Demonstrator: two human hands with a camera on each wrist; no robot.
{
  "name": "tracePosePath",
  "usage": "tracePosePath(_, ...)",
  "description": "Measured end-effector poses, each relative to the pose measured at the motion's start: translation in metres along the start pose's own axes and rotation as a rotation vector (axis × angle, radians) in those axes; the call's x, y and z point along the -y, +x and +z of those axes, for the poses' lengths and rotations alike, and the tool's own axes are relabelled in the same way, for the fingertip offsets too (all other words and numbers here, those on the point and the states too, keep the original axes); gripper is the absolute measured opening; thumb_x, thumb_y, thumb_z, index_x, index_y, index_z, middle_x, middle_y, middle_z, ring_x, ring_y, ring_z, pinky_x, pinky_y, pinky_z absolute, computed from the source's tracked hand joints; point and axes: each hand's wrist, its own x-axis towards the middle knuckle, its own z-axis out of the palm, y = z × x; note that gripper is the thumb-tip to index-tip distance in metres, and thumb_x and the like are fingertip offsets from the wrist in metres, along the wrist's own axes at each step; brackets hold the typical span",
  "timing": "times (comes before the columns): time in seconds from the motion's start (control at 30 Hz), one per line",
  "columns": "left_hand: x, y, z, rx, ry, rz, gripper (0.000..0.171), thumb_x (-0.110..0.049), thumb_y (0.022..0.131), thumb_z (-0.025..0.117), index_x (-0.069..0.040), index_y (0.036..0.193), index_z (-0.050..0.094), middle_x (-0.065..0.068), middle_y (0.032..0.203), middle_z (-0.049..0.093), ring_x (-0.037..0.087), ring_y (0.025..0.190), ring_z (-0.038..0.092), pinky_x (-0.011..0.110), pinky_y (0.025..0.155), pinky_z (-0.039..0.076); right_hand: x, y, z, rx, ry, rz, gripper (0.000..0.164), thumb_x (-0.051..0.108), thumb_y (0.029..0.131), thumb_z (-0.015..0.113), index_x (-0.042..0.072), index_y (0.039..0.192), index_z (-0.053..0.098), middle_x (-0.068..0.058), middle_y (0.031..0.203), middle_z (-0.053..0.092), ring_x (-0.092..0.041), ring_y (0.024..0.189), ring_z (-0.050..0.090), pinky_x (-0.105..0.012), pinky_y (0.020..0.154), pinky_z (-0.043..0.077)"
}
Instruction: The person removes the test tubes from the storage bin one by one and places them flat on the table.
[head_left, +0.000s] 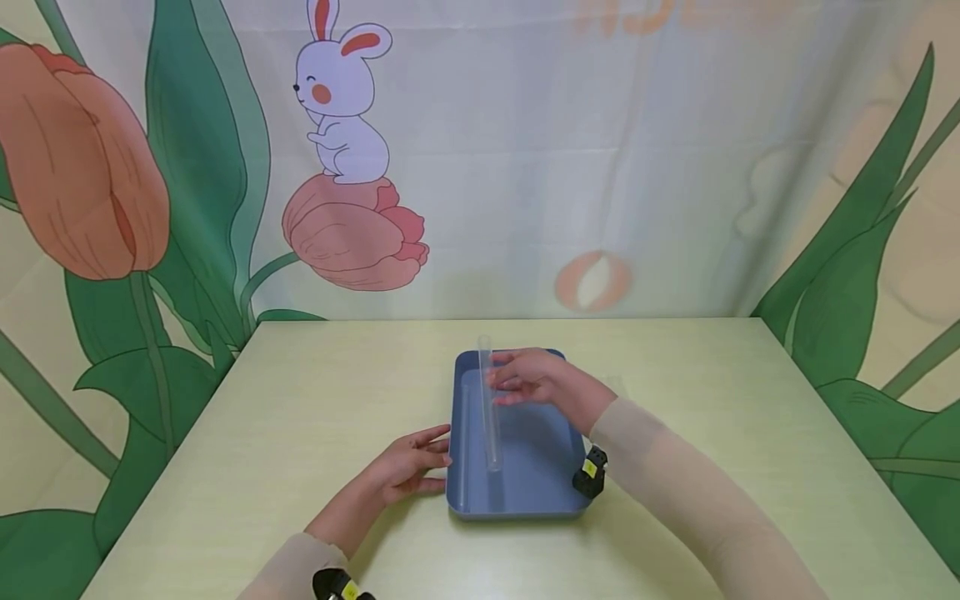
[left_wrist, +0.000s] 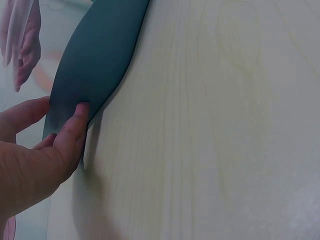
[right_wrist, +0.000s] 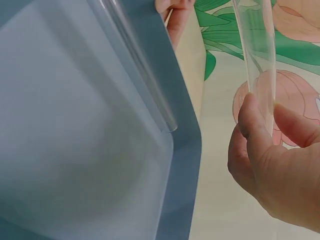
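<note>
My right hand (head_left: 528, 377) pinches a clear tube (head_left: 490, 433) between thumb and fingers over the blue tray (head_left: 540, 510). In the head view this tube stands lengthwise, its far end past the tray's back rim. A second clear tube (right_wrist: 145, 75) lies inside the tray along its left wall, as the right wrist view shows. My left hand (head_left: 408, 467) grips the tray's left side, with one fingertip at the rim and the thumb (left_wrist: 75, 122) against the outer wall.
The pale wooden table (head_left: 337, 383) extends around the tray. Something faint and transparent (head_left: 615, 385) lies just beyond the right forearm. Behind the table hangs a printed curtain (head_left: 510, 167) with a rabbit and tulips. Black wrist cameras (head_left: 590, 473) sit on both sleeves.
</note>
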Motion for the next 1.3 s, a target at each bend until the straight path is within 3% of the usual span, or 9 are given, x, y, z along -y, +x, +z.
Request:
tracePosePath(0.3, -0.001, -0.001, 0.001, -0.01, 0.004, -0.003, 0.069, 0.001, 0.1, 0.054, 0.001, 0.162, 0.023, 0.029, 0.165, 0.028, 0.022, 0.127, 0.059, 0.042, 0.097, 0.058, 0.007, -0.011, -0.011, 0.019, 0.025, -0.03, 0.063, -0.003, 0.103, 0.048, 0.004, 0.162, 0.026, -0.017, 0.155, 0.045, -0.006, 0.082, 0.061, -0.022, 0.066, 0.059)
tracePosePath(0.8, -0.001, -0.002, 0.002, -0.023, 0.009, -0.002, 0.069, 0.002, 0.099, 0.055, 0.001, 0.161, 0.024, 0.029, 0.164, 0.029, 0.026, 0.13, 0.058, 0.047, 0.1, 0.057, 0.007, -0.027, -0.042, 0.062, 0.031, -0.081, 0.063, -0.002, 0.106, 0.041, 0.003, 0.164, 0.017, -0.024, 0.168, 0.025, -0.002, 0.084, 0.063, -0.021, 0.075, 0.059)
tracePosePath(1.0, -0.001, -0.003, 0.003, -0.026, 0.014, -0.007, 0.069, 0.001, 0.1, 0.055, 0.001, 0.161, 0.024, 0.029, 0.164, 0.029, 0.031, 0.135, 0.056, 0.049, 0.102, 0.056, 0.003, -0.033, -0.055, 0.064, 0.013, -0.083, 0.064, -0.003, 0.105, 0.041, 0.001, 0.164, 0.015, -0.026, 0.169, 0.023, -0.002, 0.084, 0.063, -0.02, 0.074, 0.059)
tracePosePath(1.3, -0.002, -0.004, 0.004, -0.033, 0.002, -0.014, 0.068, 0.002, 0.1, 0.055, 0.0, 0.161, 0.025, 0.029, 0.164, 0.029, 0.027, 0.131, 0.058, 0.044, 0.099, 0.058, -0.002, -0.049, -0.079, 0.051, -0.006, -0.089, 0.065, 0.001, 0.106, 0.042, 0.002, 0.164, 0.013, -0.025, 0.17, 0.02, 0.0, 0.087, 0.064, -0.019, 0.078, 0.058)
